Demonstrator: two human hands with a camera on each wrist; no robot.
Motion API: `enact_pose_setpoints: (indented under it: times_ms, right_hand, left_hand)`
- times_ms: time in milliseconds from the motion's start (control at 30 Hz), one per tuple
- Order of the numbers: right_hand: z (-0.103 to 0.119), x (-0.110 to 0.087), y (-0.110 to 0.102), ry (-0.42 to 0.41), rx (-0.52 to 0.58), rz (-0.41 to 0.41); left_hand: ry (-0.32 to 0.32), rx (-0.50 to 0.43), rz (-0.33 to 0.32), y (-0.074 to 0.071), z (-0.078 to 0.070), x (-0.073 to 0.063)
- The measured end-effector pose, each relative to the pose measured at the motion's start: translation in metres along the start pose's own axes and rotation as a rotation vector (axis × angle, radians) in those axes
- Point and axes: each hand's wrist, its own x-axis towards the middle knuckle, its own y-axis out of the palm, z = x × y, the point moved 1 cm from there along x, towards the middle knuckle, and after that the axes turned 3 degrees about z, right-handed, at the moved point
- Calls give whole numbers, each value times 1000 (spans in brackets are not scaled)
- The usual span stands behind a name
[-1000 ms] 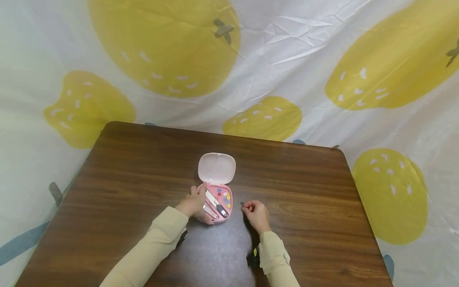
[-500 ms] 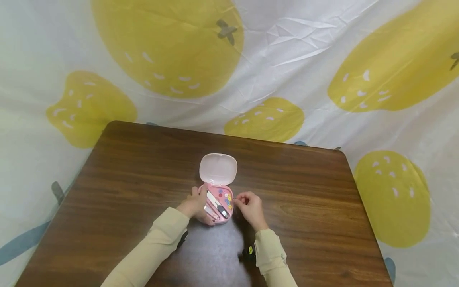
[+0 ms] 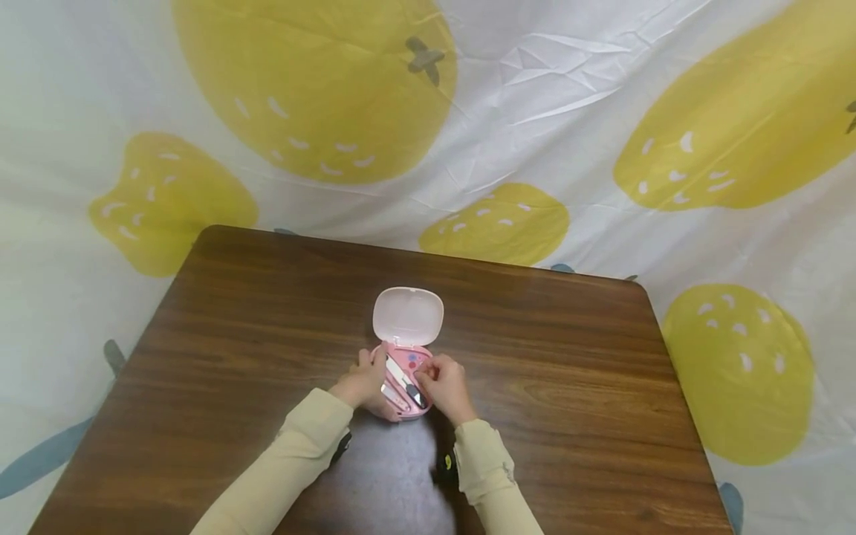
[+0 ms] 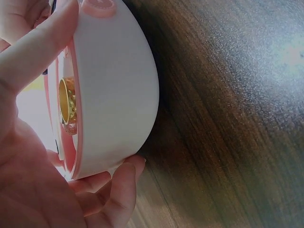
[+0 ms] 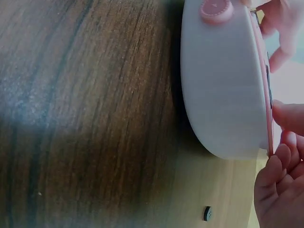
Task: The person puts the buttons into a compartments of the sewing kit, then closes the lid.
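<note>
My left hand (image 3: 364, 383) grips the left side of a pink-and-white sewing box (image 4: 116, 90), its thumb along the rim and its fingers curled at the far end. The lid (image 3: 408, 316) stands open at the back. My right hand (image 3: 446, 383) is over the box's right side, fingertips at the button compartment, with thumb and fingers bent close together; I cannot tell whether they hold anything. Blue and red buttons (image 3: 412, 362) show beside the fingertips; others are hidden under the hand. A long white tool with a dark end (image 3: 406, 380) lies across the tray. A gold thimble (image 4: 68, 100) sits inside.
A small black button (image 5: 207, 213) lies on the brown wooden table (image 3: 568, 357), past the box's far end in the right wrist view. A round pink latch (image 5: 216, 9) juts from the box front. A lemon-print curtain (image 3: 321, 89) hangs behind the table.
My right hand has moved left from the table onto the box's button side. A small dark thing pinched in its fingertips earlier is now out of sight. My left hand stays on the box.
</note>
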Motion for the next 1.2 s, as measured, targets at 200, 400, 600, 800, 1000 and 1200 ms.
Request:
enact_pose_setpoints:
  times_ms: [200,400,600,800,1000,1200]
  right_hand:
    - [-1,1,2,-3,-88,-9]
    - [-10,-1,-8,-82,41,-159]
    - [-36,-6,-28,-4,62,-232]
    - [-61,-12,-29,51,62,-176]
    - [-73,-15,-21,-54,-70,-172]
    - [-68,-11,-23,8,-95,-134]
  left_hand:
    - [-5,-7,8,0,0,1]
    - [-9,-24,16,1,0,2]
    - [-3,-18,16,0,0,2]
    - [-1,-7,16,0,0,2]
    - [-3,-8,8,1,0,2]
    - [-19,-24,22,0,-1,1]
